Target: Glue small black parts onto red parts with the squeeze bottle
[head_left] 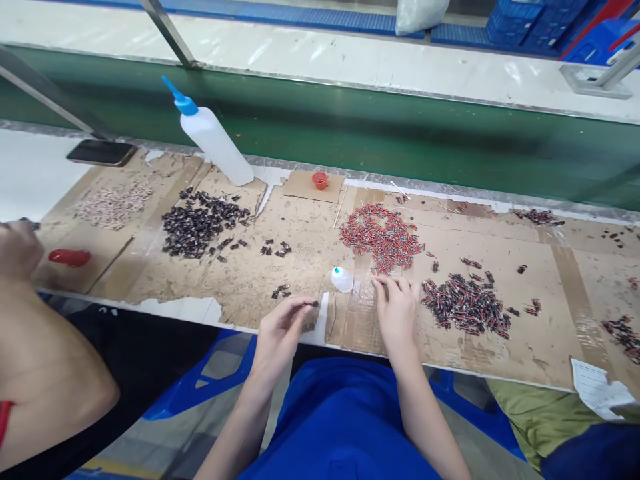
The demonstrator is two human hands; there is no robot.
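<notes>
Fingers [299, 307] of left hand [278, 335] pinch dark piece [314, 304] by cardboard [250, 283] edge.

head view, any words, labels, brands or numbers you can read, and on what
None can be read in this view.
Torn paper: faint marks at most, too blurred to read.
Bottle: no label shows.
Phone: dark, nothing on it.
Red parts: colour bands only, too small for print.
Part pinched in the left hand: too small to tell.
</notes>
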